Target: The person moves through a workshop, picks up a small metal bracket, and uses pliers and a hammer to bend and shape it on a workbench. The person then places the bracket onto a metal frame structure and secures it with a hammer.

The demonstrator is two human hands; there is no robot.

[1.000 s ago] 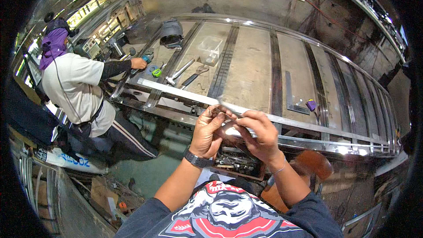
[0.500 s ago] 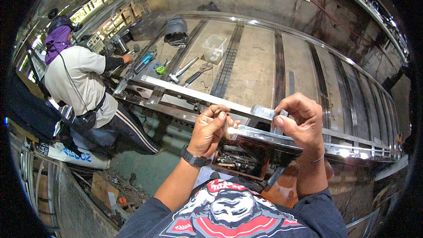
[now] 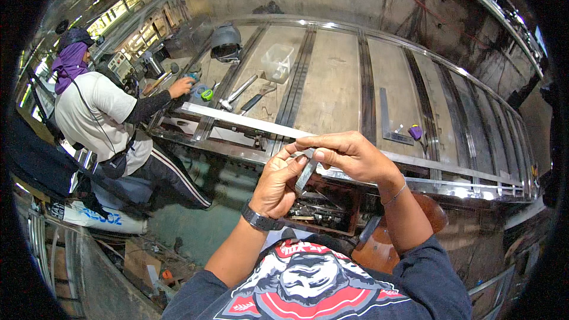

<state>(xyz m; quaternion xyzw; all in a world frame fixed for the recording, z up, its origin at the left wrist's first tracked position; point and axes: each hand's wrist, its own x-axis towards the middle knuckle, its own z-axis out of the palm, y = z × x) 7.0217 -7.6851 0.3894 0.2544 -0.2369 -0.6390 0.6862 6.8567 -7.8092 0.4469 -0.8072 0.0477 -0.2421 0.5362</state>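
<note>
Head cam: L hand (image 3: 278,182) & R hand (image 3: 351,155) are pinching strip (image 3: 306,176) betw. them. Long axis is slanting down-left, nearer L.

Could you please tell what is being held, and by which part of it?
A small grey metal piece, by its upper end, where the left hand and right hand meet; whether both grip it cannot be told.

Compared with half a second ago, the bare right hand (image 3: 355,157) has moved leftward, back beside the bare left hand (image 3: 277,185).
</note>
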